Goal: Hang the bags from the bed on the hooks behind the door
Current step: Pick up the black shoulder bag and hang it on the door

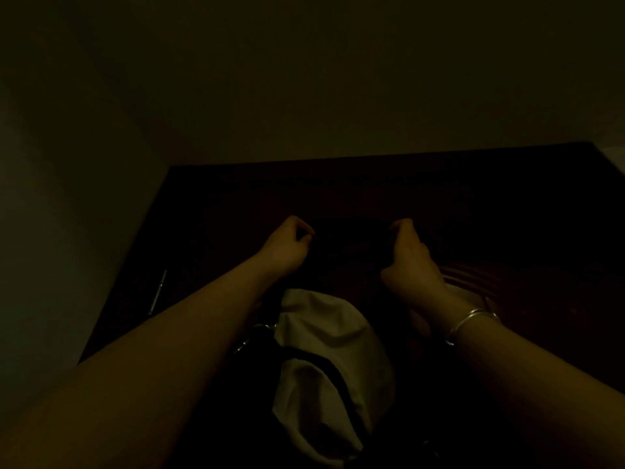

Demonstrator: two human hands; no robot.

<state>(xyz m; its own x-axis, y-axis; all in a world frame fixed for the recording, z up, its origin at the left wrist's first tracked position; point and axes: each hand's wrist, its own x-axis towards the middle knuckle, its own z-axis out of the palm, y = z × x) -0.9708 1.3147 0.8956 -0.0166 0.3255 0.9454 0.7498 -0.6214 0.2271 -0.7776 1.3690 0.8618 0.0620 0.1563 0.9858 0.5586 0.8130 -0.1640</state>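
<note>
The picture is very dark. A white bag [321,336] with a black strap across it hangs between my forearms, against the dark door [490,204]. My left hand [289,247] is raised above the bag, thumb and fingers pinched together. My right hand [411,258] is at the same height to the right, fingers curled shut, a silver bangle [471,321] on its wrist. Between the two hands a black shape, seemingly the top strap of the bag, is stretched. The hooks are hidden in the dark.
A pale wall [67,214] runs along the left of the door and above it. A thin metal fitting [158,292] shows on the door's left edge. Metal rings [260,328] glint at the bag's left side.
</note>
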